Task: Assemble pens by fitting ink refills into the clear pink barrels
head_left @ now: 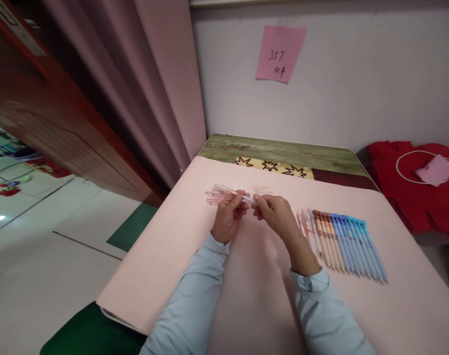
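Observation:
In the head view, my left hand (228, 215) is closed, pinching one end of a slim white pen part (248, 199) between thumb and fingers. My right hand (278, 213) grips the other end in the same way; the fingers hide much of the piece. Just behind and left of my left hand lies a loose pile of clear and pink pen parts (214, 195). A few thin pale pieces (261, 190) lie beyond my hands. Right of my right forearm, a tidy row of pens (344, 244) lies side by side, running from pink through brown to blue and turquoise.
A pale pink cover (165, 276) lies over the table, whose green wood-patterned end (283, 143) meets the wall. A pink note (281, 54) is stuck there. Red cloth (405, 197) sits at the right; a curtain (161, 74) and wooden door (72, 113) stand left.

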{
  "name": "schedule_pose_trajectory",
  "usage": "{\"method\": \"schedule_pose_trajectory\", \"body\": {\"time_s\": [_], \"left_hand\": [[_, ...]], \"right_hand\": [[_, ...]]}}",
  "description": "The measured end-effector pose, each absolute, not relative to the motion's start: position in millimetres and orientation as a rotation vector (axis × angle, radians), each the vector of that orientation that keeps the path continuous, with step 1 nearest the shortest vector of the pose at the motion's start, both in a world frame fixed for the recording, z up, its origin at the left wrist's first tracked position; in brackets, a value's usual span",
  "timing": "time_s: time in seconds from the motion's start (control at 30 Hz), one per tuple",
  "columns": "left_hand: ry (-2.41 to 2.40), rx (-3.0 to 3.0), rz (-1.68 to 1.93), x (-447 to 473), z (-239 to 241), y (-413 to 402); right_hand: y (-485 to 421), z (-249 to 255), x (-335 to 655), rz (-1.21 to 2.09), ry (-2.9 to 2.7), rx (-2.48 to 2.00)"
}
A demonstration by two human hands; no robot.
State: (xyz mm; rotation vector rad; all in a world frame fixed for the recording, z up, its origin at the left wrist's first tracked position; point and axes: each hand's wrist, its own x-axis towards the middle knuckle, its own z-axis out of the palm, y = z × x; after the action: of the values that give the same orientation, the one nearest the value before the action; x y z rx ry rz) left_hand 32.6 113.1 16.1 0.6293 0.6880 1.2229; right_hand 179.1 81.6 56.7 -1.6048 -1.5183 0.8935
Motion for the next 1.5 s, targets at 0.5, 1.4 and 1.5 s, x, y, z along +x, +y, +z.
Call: {"method": "schedule_pose_trajectory", "body": {"time_s": [0.5, 1.4, 1.5], "left_hand": [[0.684, 0.644, 1.227, 32.9, 20.1, 112.0], [0.683, 0.644, 1.192, 33.2, 16.6, 114.7], [0.739, 0.66, 1.181, 34.0, 13.8, 114.6]], "right_hand": [[82.5, 53.7, 178.0, 0.857, -1.52, -1.587], [81.2, 57.5, 175.6, 0.716, -1.445, -1.621], [80.9, 58.8, 175.7, 0.672, -1.454, -1.657]]}}
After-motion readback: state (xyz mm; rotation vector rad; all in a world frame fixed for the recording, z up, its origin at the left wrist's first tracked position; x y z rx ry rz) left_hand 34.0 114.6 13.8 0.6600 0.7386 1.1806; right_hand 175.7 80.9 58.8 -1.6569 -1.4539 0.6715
